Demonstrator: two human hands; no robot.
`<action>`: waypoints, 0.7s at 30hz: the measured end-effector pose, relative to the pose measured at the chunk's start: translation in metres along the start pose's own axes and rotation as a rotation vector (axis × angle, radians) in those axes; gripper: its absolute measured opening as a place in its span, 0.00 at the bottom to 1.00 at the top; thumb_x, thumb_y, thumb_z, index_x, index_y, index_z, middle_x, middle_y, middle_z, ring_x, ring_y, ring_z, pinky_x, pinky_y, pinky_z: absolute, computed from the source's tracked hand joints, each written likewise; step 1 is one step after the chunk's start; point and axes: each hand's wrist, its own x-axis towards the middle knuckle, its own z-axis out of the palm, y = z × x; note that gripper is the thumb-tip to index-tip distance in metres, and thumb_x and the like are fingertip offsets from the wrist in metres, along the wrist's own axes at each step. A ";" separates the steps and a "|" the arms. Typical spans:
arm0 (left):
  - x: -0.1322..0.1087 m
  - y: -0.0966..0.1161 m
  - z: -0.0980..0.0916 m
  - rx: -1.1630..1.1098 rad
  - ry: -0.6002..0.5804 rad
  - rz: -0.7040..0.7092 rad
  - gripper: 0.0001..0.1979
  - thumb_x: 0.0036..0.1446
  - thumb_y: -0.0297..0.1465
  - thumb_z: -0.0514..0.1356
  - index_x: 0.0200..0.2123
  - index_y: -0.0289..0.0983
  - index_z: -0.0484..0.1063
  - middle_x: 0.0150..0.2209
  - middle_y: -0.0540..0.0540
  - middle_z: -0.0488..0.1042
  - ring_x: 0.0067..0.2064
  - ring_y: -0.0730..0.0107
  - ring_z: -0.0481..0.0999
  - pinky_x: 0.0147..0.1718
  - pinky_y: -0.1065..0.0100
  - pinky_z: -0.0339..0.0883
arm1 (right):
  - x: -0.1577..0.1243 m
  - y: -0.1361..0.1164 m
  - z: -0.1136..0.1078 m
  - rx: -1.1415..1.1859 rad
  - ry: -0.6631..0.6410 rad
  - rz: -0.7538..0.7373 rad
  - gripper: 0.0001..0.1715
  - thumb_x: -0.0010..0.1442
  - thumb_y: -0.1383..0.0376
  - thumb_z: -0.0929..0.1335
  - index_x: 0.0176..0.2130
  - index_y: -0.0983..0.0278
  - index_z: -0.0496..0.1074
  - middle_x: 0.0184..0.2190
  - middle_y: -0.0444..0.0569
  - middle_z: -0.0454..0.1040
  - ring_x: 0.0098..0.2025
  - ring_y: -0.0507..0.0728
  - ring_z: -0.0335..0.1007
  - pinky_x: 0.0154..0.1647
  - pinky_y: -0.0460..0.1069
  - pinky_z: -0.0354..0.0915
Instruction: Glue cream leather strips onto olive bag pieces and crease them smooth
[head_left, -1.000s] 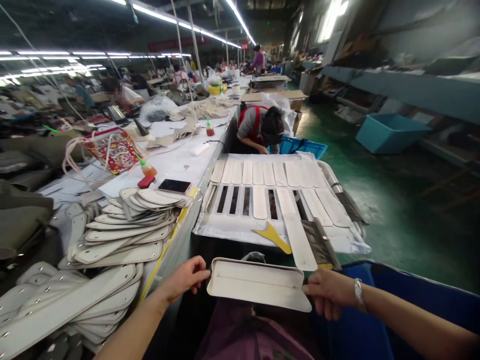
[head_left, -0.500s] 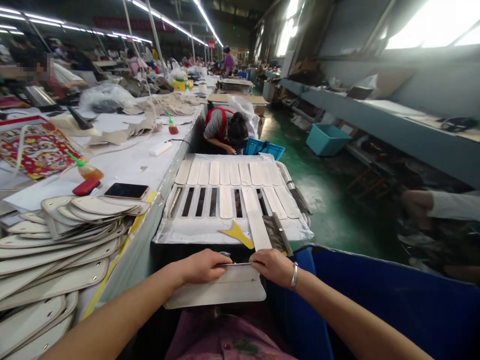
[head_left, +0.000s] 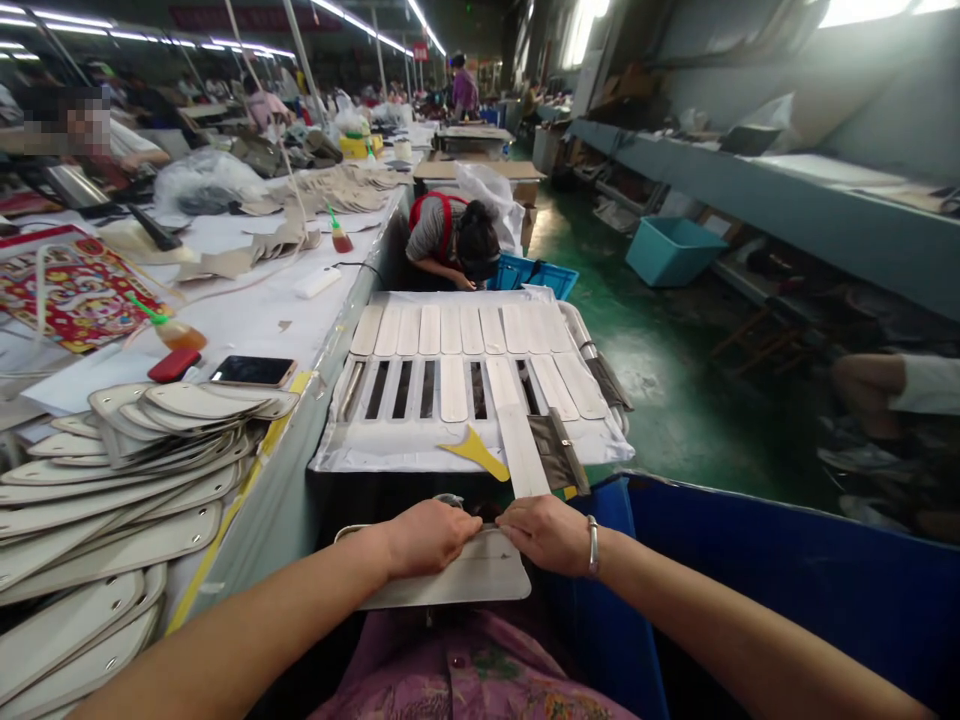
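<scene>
A flat off-white panel [head_left: 457,578] lies across my lap at the bottom centre. My left hand [head_left: 426,535] is curled over its far edge, fingers closed on it. My right hand [head_left: 546,533], a bracelet on the wrist, presses on the same edge just to the right, fingers closed on the panel. The two hands nearly touch in the middle. Just beyond them stands a tray [head_left: 360,455] lined with white sheet, holding rows of long white strips [head_left: 453,386] and a yellow scraper [head_left: 475,451].
A long table [head_left: 255,315] at left carries a stack of white panels [head_left: 142,470], a phone [head_left: 252,371], a glue bottle [head_left: 174,331] and a patterned bag [head_left: 71,290]. A blue bin [head_left: 757,570] stands at right. A person in red [head_left: 454,240] bends down beyond the tray.
My hands moved from the panel's two ends to the middle of its far edge, and the panel came down flat onto my lap. The view swung slightly right.
</scene>
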 end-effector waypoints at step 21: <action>-0.067 -0.044 -0.004 -0.070 -0.080 -0.065 0.25 0.55 0.24 0.49 0.58 0.36 0.56 0.55 0.42 0.66 0.53 0.66 0.68 0.48 0.70 0.61 | 0.077 0.015 0.009 0.554 -0.419 0.020 0.23 0.58 0.56 0.63 0.50 0.61 0.70 0.47 0.45 0.73 0.49 0.56 0.67 0.49 0.45 0.59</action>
